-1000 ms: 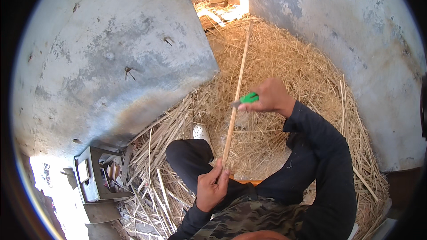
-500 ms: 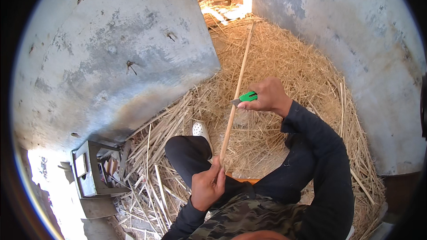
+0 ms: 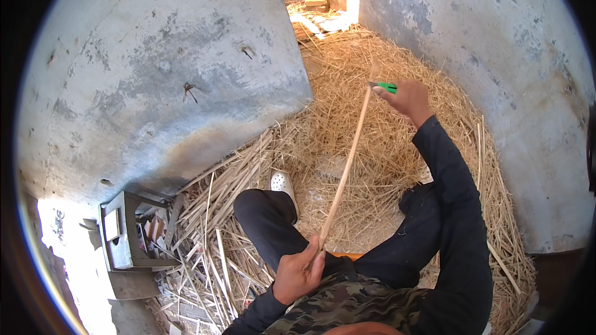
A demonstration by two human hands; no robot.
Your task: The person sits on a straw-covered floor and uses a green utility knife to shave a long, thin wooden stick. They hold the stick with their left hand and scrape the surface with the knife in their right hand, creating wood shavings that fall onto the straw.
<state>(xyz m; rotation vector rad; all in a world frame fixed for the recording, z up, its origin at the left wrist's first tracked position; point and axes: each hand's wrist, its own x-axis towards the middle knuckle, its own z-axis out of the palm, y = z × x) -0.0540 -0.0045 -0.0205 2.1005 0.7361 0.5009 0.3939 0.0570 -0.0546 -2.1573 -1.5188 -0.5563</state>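
A long, thin bamboo strip (image 3: 349,167) runs up from my lap, leaning away and to the right. Its near end is pinched between the thumb and fingers of my left hand (image 3: 299,274). Farther up, my right hand (image 3: 406,100) is closed around a green utility knife (image 3: 386,87). The dark blade touches the strip near its far end, where the outline is smeared by motion. Part of the knife's handle is hidden inside my fist.
Fine shavings (image 3: 403,56) cover the floor ahead. Loose bamboo strips (image 3: 211,254) lie heaped at the left, beside a worn wooden stool-like frame (image 3: 133,236). Weathered walls (image 3: 167,68) stand on both sides. A brick (image 3: 316,2) lies at the far opening. My white clog (image 3: 282,185) rests on the floor.
My right hand has slid the knife up and away along the strip, from its middle to near its far end. My left hand and the strip have shifted slightly right.
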